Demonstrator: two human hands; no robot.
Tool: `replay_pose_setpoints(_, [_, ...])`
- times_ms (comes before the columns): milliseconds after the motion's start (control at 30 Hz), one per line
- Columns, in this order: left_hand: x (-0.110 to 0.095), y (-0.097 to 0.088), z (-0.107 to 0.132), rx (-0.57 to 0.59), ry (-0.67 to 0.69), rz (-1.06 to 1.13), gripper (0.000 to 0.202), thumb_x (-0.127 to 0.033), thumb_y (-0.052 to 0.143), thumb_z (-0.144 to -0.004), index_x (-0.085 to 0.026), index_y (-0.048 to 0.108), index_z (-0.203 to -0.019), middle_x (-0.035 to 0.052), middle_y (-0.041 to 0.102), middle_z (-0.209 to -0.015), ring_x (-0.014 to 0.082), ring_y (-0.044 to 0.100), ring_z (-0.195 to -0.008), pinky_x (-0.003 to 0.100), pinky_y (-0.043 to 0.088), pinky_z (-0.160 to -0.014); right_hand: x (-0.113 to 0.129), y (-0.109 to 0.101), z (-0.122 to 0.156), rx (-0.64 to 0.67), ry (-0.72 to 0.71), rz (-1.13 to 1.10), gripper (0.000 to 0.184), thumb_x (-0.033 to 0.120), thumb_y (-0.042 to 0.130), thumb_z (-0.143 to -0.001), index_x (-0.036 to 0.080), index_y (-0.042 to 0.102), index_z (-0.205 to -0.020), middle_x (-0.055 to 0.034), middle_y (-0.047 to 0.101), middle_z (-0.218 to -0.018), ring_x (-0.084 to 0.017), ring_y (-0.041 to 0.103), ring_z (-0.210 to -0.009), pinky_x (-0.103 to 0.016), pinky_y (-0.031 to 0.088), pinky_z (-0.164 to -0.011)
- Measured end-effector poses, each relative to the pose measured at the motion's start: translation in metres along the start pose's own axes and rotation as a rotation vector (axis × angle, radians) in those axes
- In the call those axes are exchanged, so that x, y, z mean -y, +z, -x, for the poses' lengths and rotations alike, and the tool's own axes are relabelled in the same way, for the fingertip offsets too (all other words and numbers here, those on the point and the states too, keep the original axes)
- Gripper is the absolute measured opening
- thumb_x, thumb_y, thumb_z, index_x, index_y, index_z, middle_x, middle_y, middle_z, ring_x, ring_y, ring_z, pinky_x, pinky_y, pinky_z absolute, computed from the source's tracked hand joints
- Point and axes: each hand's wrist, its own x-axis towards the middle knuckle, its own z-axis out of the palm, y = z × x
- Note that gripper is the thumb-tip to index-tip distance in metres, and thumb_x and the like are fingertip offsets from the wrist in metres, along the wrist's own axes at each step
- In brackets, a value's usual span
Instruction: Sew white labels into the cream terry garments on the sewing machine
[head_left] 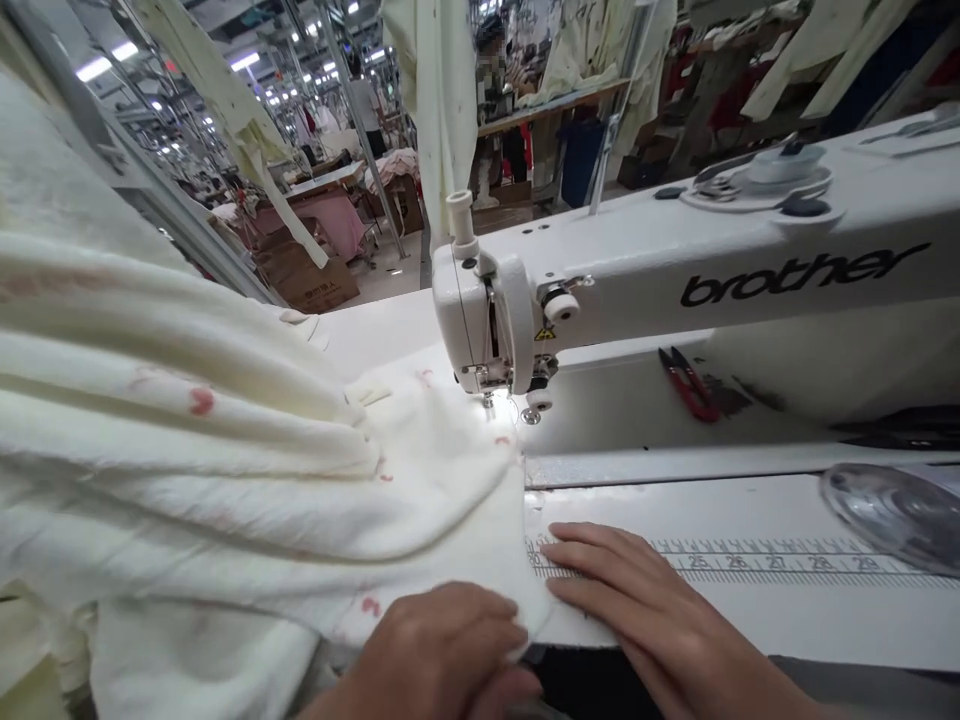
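A large cream fleecy fabric (pixel 442 500) with small red-pink marks covers the left side and runs under the needle area of a white sewing machine (pixel 484 320). My left hand (pixel 442 640) is at the front edge of this fabric, its fingers curled over the edge with the thumb below. My right hand (pixel 652 610) lies with fingers stretched out on the white table, just right of the fabric's edge and over a printed ruler scale (pixel 750 562). A lamp lights the needle and presser foot (pixel 489 400), which rest at the fabric's right edge.
Red-handled snips (pixel 690 385) lie on the machine bed beneath the arm. A clear oval plastic piece (pixel 896 515) and black scissors (pixel 907 428) are at the right. Hanging cream pieces (pixel 442 110), a cardboard box (pixel 304 270) and other people's workstations stand behind.
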Motion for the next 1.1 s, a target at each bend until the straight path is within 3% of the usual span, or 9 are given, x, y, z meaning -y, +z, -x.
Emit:
replay_pose_setpoints(100, [0.004, -0.002, -0.003, -0.143, -0.144, -0.077, 0.019, -0.012, 0.048, -0.090, -0.018, 0.062, -0.101, 0.0078, 0.069, -0.091, 0.0167, 0.067, -0.083, 0.023, 0.052, -0.076, 0.008, 0.002, 0.000, -0.025, -0.006, 0.066, 0.035, 0.007, 0.045, -0.084, 0.018, 0.058, -0.115, -0.0051, 0.059, -0.124, -0.017, 0.042, -0.127, -0.033, 0.036, -0.107])
replay_pose_setpoints(200, [0.012, 0.006, -0.008, -0.202, -0.273, -0.061, 0.013, -0.012, 0.052, -0.087, -0.016, 0.060, -0.096, 0.0057, 0.063, -0.084, 0.0144, 0.063, -0.070, 0.023, 0.051, -0.066, 0.015, 0.007, -0.002, -0.057, 0.006, 0.075, 0.040, 0.005, 0.041, -0.083, 0.019, 0.058, -0.116, -0.0072, 0.060, -0.119, -0.017, 0.047, -0.121, -0.035, 0.038, -0.105])
replay_pose_setpoints(433, [0.022, 0.029, -0.013, -0.280, -0.372, -0.065, 0.019, -0.015, 0.072, -0.072, -0.017, 0.057, -0.084, 0.0018, 0.055, -0.077, 0.0138, 0.053, -0.062, 0.024, 0.046, -0.055, 0.020, 0.025, 0.007, -0.102, -0.010, 0.050, 0.047, 0.004, 0.039, -0.083, 0.020, 0.055, -0.125, -0.0085, 0.060, -0.115, -0.021, 0.046, -0.123, -0.046, 0.035, -0.107])
replay_pose_setpoints(533, [0.024, 0.027, -0.014, -0.260, -0.374, -0.047, 0.005, -0.013, 0.059, -0.082, -0.018, 0.057, -0.083, 0.0023, 0.055, -0.078, 0.0141, 0.054, -0.065, 0.025, 0.046, -0.058, 0.019, 0.027, 0.010, -0.102, 0.019, 0.002, 0.046, 0.002, 0.040, -0.082, 0.019, 0.056, -0.122, -0.0088, 0.060, -0.114, -0.021, 0.046, -0.123, -0.047, 0.036, -0.107])
replay_pose_setpoints(633, [0.025, 0.022, -0.014, -0.216, -0.341, -0.011, 0.013, -0.011, 0.046, -0.087, -0.018, 0.057, -0.084, 0.0030, 0.056, -0.078, 0.0140, 0.056, -0.069, 0.025, 0.046, -0.063, 0.018, 0.027, 0.010, -0.122, 0.012, -0.023, 0.047, 0.000, 0.041, -0.081, 0.019, 0.056, -0.122, -0.0084, 0.060, -0.113, -0.021, 0.047, -0.122, -0.046, 0.036, -0.106])
replay_pose_setpoints(833, [0.025, 0.020, -0.011, -0.198, -0.344, -0.030, 0.005, -0.017, 0.057, -0.084, -0.017, 0.056, -0.089, 0.0034, 0.055, -0.081, 0.0131, 0.053, -0.064, 0.025, 0.046, -0.059, 0.019, 0.025, 0.007, -0.122, 0.025, -0.001, 0.046, 0.002, 0.040, -0.082, 0.020, 0.057, -0.121, -0.0084, 0.060, -0.115, -0.022, 0.047, -0.123, -0.045, 0.037, -0.106])
replay_pose_setpoints(967, [0.025, 0.023, -0.009, -0.213, -0.314, 0.011, 0.018, -0.006, 0.044, -0.085, -0.017, 0.056, -0.092, 0.0043, 0.055, -0.083, 0.0140, 0.055, -0.070, 0.026, 0.048, -0.064, 0.018, 0.028, 0.008, -0.131, 0.013, -0.006, 0.050, -0.001, 0.039, -0.079, 0.019, 0.056, -0.122, -0.0090, 0.060, -0.113, -0.021, 0.046, -0.123, -0.045, 0.037, -0.106])
replay_pose_setpoints(1100, [0.016, 0.018, -0.009, -0.232, -0.308, 0.025, 0.018, -0.007, 0.044, -0.086, -0.017, 0.057, -0.092, 0.0045, 0.058, -0.083, 0.0140, 0.057, -0.071, 0.026, 0.049, -0.066, 0.018, 0.027, 0.007, -0.155, -0.002, 0.019, 0.050, -0.001, 0.040, -0.078, 0.020, 0.057, -0.121, -0.0086, 0.062, -0.110, -0.020, 0.047, -0.122, -0.046, 0.038, -0.105])
